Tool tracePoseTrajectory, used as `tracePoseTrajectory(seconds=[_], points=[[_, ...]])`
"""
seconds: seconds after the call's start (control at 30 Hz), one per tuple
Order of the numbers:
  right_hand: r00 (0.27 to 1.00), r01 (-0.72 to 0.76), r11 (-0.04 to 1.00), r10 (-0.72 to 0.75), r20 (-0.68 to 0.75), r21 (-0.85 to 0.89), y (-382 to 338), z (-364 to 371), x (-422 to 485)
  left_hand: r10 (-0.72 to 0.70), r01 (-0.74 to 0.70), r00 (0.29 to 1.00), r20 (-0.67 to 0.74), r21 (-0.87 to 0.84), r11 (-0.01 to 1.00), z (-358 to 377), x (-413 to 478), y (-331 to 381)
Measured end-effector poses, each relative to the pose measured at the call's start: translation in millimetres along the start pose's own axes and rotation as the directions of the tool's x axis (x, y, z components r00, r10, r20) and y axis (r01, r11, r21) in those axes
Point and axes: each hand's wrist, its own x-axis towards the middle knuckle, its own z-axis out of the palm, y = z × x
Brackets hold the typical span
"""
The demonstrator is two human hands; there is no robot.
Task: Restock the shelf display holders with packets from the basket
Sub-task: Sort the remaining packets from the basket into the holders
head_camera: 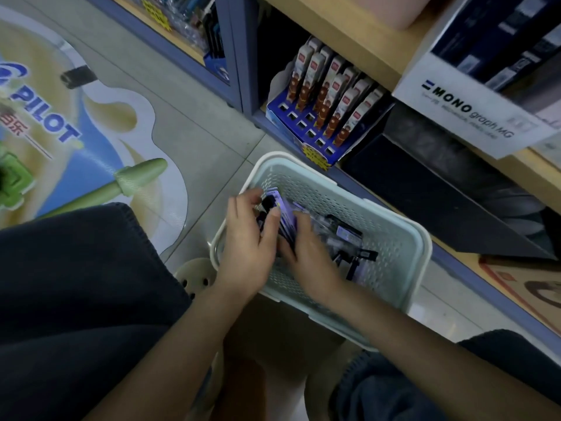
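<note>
A pale green perforated basket stands on the floor by the bottom shelf, holding several dark and purple packets. Both hands are inside it. My left hand grips a small stack of purple-and-black packets at the basket's left end. My right hand lies against the same stack from the right, fingers curled on it. On the bottom shelf a blue display holder carries upright rows of red-and-white packets.
A white MONO graph box sits on the wooden shelf above. A dark holder lies on the bottom shelf right of the blue one. A Pilot floor sticker covers the floor to the left. My dark-trousered knees flank the basket.
</note>
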Motion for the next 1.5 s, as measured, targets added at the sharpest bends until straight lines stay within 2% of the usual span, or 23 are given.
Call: tracePoseTrajectory(seconds=[0.13,0.23,0.33,0.4,0.47,0.53,0.63,0.73,0.83,0.93,1.07,1.13,1.37,1.5], points=[[0.992,0.079,0.99,-0.067,-0.105,0.116,-28.3,1.0,-16.5,-0.062,0.09,0.991,0.12,-0.247,0.965,3.0,-1.2,20.0],[0.972,0.198,0.976,-0.183,-0.145,0.092,-33.4,-1.2,-18.4,-0.12,0.128,0.992,0.043,-0.332,0.934,0.0,2.6,28.2],[0.93,0.358,0.933,-0.361,-0.077,-0.049,-21.5,-7.0,-12.6,-0.117,0.098,0.992,-0.054,-0.27,0.958,-5.5,11.9,24.1],[0.917,0.392,0.912,-0.398,-0.025,-0.117,-1.4,-7.3,-3.2,-0.119,0.083,0.985,-0.124,-0.257,0.963,-10.2,18.7,20.3],[0.953,0.295,0.951,-0.299,-0.038,-0.087,21.4,-2.3,9.0,-0.126,0.074,0.977,-0.174,-0.278,0.958,-17.9,23.7,16.6],[0.991,0.113,0.992,-0.116,-0.064,-0.058,46.8,6.7,20.8,-0.127,0.073,0.968,-0.218,-0.239,0.968,-26.6,28.6,8.9],[0.99,-0.1,0.991,0.109,0.087,-0.092,76.5,21.2,33.9,-0.145,0.127,0.97,-0.196,-0.103,0.987,-36.2,33.3,-8.7],[0.972,-0.097,0.969,0.141,0.187,-0.227,88.1,35.8,44.5,-0.157,0.157,0.979,-0.131,-0.004,0.988,-38.3,33.1,-20.9],[0.972,-0.178,0.948,0.211,0.102,-0.262,90.6,45.1,53.2,-0.157,0.16,0.981,-0.11,0.02,0.987,-36.9,31.6,-26.1],[0.951,-0.292,0.941,0.305,0.053,-0.171,94.3,48.9,58.3,-0.164,0.167,0.98,-0.111,0.027,0.986,-35.5,32.0,-27.2],[0.927,-0.343,0.939,0.344,0.148,-0.036,96.6,54.7,60.7,-0.178,0.18,0.978,-0.105,0.008,0.984,-31.6,32.0,-27.6],[0.927,-0.344,0.939,0.344,0.152,-0.027,96.4,57.7,63.8,-0.18,0.181,0.979,-0.099,0.001,0.984,-30.4,31.3,-27.3],[0.908,-0.249,0.927,0.324,0.266,-0.28,84.7,63.7,77.0,-0.173,0.174,0.982,-0.081,0.011,0.985,-28.6,28.7,-27.6],[0.853,-0.207,0.936,0.314,0.416,-0.283,73.7,57.9,74.0,-0.181,0.182,0.98,-0.083,0.009,0.983,-28.2,29.5,-26.0]])
